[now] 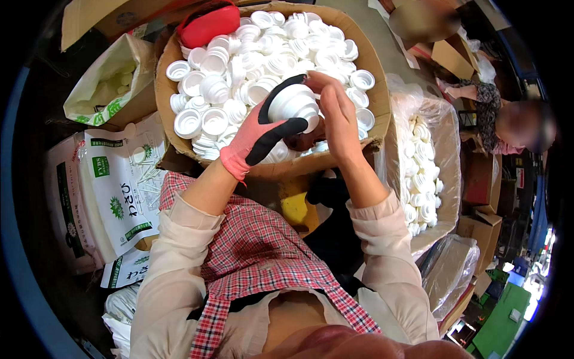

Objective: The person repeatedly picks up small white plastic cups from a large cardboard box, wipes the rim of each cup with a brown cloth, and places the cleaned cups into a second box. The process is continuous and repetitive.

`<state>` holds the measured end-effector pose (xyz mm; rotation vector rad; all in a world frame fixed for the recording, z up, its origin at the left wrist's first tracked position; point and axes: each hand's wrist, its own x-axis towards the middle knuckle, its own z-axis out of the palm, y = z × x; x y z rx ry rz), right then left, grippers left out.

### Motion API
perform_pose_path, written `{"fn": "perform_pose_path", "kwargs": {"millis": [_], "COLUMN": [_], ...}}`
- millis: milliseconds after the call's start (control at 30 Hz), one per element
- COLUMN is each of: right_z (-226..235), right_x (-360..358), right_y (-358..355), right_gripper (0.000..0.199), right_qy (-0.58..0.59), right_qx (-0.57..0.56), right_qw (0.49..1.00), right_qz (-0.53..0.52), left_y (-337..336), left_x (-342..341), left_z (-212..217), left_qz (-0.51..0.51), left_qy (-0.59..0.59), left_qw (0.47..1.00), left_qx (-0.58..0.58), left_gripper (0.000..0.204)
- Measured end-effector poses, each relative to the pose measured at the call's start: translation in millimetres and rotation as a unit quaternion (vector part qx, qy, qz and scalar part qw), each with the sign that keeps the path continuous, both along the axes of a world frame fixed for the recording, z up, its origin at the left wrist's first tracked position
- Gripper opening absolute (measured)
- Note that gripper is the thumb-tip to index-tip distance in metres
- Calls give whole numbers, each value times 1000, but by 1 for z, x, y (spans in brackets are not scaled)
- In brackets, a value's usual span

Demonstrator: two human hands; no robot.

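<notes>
Over the big cardboard box [371, 57] of loose white caps [239, 66], the left hand [263, 128], in a pink and black glove, clasps a short stack of white caps [294, 105] from below and behind. The bare right hand [338, 113] comes in against the stack's right side, fingers [320, 84] curled over its top edge, gripping it too. The stack sits just above the box's near rim. At the box's far left corner lies a red pouch [209, 25]. To the right of the box, a plastic-lined carton [445, 149] holds rows of stacked caps. Left of the box, printed white sacks [122, 185] lean together. Beyond the carton, another person [508, 122] works.
</notes>
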<state>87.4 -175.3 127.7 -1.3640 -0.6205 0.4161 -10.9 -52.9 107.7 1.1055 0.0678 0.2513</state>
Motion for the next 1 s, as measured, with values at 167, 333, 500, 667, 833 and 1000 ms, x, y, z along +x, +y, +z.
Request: {"fn": "perform_pose_path", "kwargs": {"millis": [167, 333, 500, 667, 833, 1000], "right_z": [-1, -19, 2, -70, -155, -199], "right_x": [-2, 14, 49, 164, 181, 181], "right_y": [8, 3, -62, -259, -384, -425], "right_gripper": [57, 38, 63, 65, 83, 77], "right_qy": [-16, -27, -91, -47, -4, -183], "right_qx": [-80, -137, -164, -235, -615, -708], "right_qw": [992, 990, 977, 894, 702, 586], "right_qz": [-97, 25, 102, -380, -359, -348], "left_y": [-10, -9, -4, 5, 5, 22], "left_x": [4, 9, 13, 18, 19, 25], "left_z": [-28, -32, -17, -36, -39, -43], "left_qz": [-2, 48, 12, -34, -39, 22], "left_qy": [20, 43, -42, 46, 135, 132], "left_qw": [998, 996, 996, 990, 985, 986], "left_qx": [65, 66, 82, 127, 99, 101], "left_gripper": [68, 60, 61, 47, 44, 41]}}
